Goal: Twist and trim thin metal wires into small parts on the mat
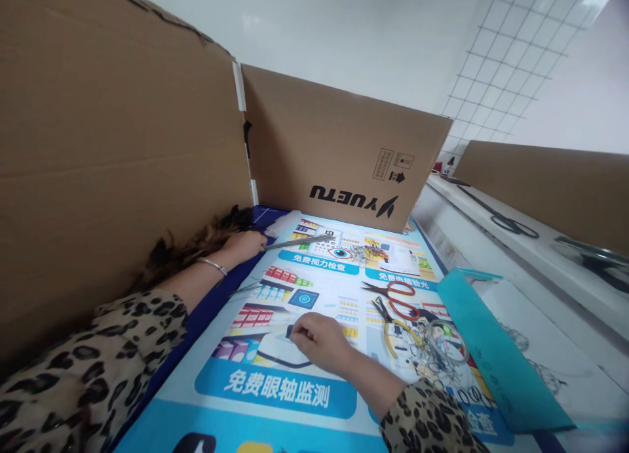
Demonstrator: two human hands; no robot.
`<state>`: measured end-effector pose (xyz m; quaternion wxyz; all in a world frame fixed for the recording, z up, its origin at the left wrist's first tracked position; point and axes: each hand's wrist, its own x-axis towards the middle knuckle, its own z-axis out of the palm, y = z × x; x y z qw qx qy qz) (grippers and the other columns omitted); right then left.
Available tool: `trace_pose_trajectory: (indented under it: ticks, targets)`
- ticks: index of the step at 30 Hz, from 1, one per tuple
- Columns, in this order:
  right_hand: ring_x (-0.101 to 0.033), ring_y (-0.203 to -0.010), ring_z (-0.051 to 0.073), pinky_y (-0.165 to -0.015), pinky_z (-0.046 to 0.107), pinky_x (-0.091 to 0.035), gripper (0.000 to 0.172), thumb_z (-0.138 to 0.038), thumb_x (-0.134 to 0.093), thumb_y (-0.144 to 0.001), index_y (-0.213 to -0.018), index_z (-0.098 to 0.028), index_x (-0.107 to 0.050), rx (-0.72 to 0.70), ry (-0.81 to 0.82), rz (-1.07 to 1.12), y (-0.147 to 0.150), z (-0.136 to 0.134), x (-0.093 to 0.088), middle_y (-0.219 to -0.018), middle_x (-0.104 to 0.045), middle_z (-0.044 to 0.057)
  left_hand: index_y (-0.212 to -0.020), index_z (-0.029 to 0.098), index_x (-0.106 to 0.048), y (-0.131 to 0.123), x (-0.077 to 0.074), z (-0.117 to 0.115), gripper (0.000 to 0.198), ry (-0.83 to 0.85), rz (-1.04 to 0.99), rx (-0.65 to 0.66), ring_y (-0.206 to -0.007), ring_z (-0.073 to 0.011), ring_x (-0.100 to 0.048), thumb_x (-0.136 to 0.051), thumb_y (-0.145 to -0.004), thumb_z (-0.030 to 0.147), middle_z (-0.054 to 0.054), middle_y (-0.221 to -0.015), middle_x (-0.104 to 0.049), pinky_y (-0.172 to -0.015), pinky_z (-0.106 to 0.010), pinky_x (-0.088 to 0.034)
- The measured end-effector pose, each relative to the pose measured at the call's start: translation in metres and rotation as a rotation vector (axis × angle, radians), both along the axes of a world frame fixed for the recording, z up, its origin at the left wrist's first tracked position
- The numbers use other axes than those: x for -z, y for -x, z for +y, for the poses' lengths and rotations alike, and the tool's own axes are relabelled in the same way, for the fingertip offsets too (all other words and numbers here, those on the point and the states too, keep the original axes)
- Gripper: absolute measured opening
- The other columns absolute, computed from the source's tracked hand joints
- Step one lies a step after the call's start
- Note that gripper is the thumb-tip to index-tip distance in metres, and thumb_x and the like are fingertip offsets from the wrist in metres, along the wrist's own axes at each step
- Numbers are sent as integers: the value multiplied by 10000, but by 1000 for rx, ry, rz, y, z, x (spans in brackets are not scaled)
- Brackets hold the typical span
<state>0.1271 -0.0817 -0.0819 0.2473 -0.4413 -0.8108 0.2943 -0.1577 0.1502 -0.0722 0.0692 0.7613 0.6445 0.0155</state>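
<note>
Holding metal tool, left hand before upside-down "YUETU" cardboard.

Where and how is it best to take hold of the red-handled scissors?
Probably by the red handle loops, from above and the right: the scissors lie flat with blades pointing left, and the yellow-handled pliers lie close on the near side.

A slender metal tool is gripped by the left hand over a printed poster, above which the right hand is curled. Red-handled scissors, yellow-handled pliers and tangled wire are laid near a teal-sided box. The poster's far end is bordered by a "YUETU" cardboard panel.
</note>
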Motion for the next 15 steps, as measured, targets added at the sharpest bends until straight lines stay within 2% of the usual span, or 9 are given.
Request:
trace_pose_trajectory:
  ticks: [9,15]
  targets:
    - [-672,-833,161,-746,238,-483,77,-189,-671,-923,-877,-235,-711,4,10,-9,0,-1,-2,-894,-730,0,-1288,176,-628,3,-3,1,357,-30,-36,-9,-1097,-257,-673,-656,-982,358,-101,-1298,-656,-922,-467,-589]
    - [-676,-845,162,-748,237,-475,76,-179,-668,-918,-881,-229,-712,0,-12,10,0,1,3,-898,-735,3,-1270,171,-636,2,5,5,344,-22,-13,-9,-1080,-251,-679,-656,-982,358,-98,-1272,-668,-915,-464,-590]
